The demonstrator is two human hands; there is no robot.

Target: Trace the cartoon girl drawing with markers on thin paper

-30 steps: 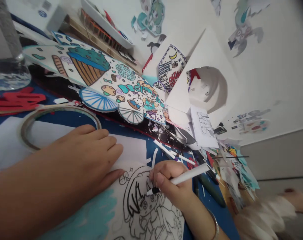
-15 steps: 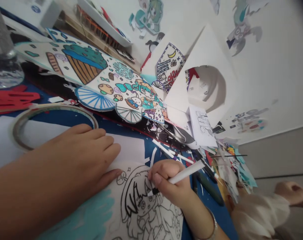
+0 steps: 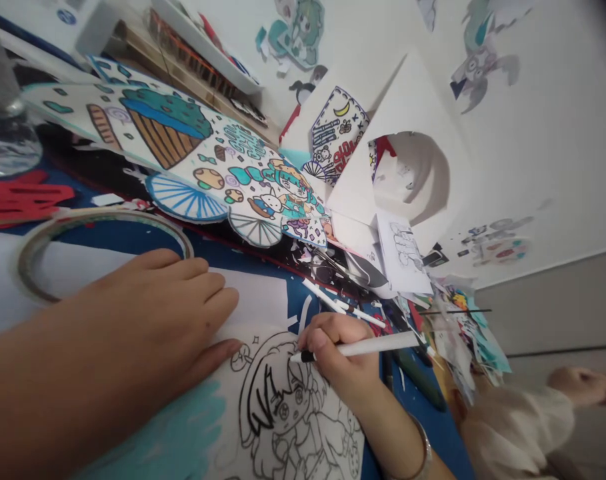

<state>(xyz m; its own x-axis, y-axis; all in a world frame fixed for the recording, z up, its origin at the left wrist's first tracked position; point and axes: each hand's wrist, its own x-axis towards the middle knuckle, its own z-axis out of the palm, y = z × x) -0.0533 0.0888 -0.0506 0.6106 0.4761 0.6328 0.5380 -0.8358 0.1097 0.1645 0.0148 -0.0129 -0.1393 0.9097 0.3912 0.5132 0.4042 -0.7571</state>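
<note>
My right hand [image 3: 343, 353] pinches a white marker [image 3: 380, 344] with a black collar. Its tip is at the hair of a line-drawn cartoon girl [image 3: 295, 413] on a paper sheet. Some hair strands on the girl are filled in black, and a turquoise patch [image 3: 183, 417] covers the sheet's left part. My left hand [image 3: 167, 300] lies palm down across the sheet's upper edge, fingers together and thumb apart, holding nothing. Just beyond it is a large tape roll [image 3: 25, 270], partly hidden by the hand, on white paper [image 3: 260, 290].
Behind the sheet lean coloured paper cutouts [image 3: 175, 130] and a white card stand with a round hole [image 3: 357, 177]. Loose pens [image 3: 367, 315] and paper scraps [image 3: 470, 333] litter the blue tabletop [image 3: 435, 433]. A red cutout [image 3: 25, 197] lies at left.
The marker tip has moved up the drawing, from near the girl's eye to her upper hair, and the marker now lies flatter. My left hand stays in place.
</note>
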